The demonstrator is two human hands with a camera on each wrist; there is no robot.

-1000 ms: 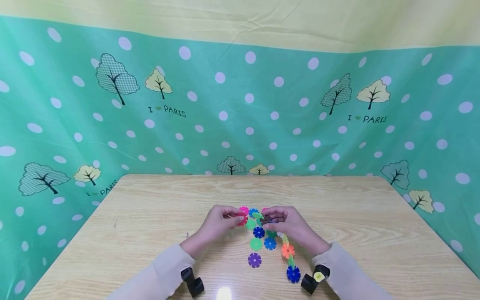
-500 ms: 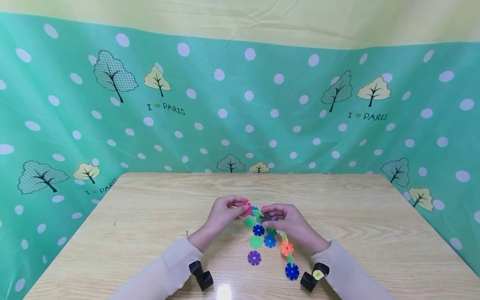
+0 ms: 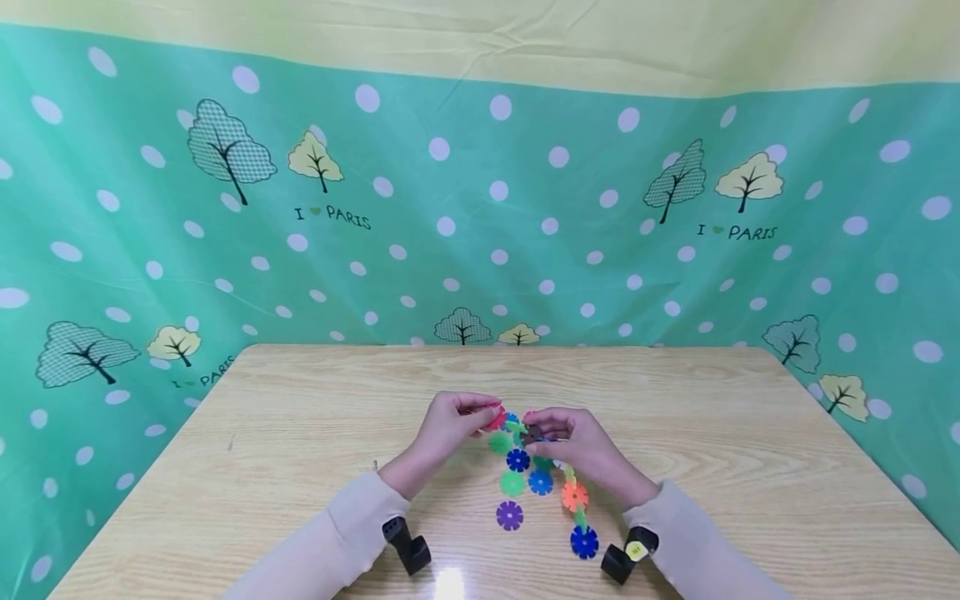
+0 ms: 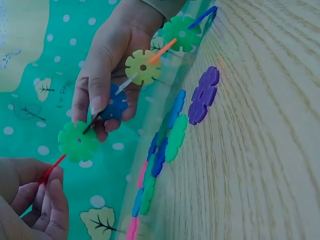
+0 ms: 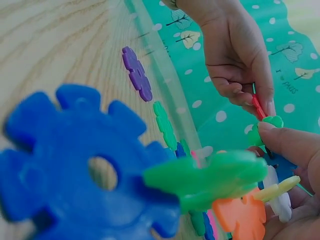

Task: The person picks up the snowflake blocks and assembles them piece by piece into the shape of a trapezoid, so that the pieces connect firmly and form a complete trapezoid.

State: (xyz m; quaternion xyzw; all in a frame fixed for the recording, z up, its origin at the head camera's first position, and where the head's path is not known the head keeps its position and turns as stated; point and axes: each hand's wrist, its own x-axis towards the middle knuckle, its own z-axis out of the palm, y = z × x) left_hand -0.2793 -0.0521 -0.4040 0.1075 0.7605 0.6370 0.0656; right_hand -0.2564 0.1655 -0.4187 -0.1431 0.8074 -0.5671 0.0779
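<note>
My left hand (image 3: 446,429) pinches a red notched flower-shaped disc (image 4: 52,169) between thumb and fingers. The red disc's edge meets a green disc (image 4: 78,142) at the end of a chain of such discs; how deep the slots sit I cannot tell. My right hand (image 3: 581,450) holds that chain near a dark brown disc (image 4: 91,123) and a blue disc (image 4: 115,102). From there the chain runs through white, a yellow disc (image 4: 143,67), an orange disc (image 3: 575,497), green, and a dark blue disc (image 3: 584,542) hanging nearest me.
Loose discs lie on the wooden table (image 3: 300,467) under the hands: purple (image 3: 510,516), light green (image 3: 513,483), blue (image 3: 540,482) and several more, partly covered by the hands. A green dotted curtain (image 3: 450,200) hangs behind the table's far edge.
My left hand has moved away from me and to the right with the red disc, up to the chain's end, and now covers a pink disc. My right hand has barely moved.
</note>
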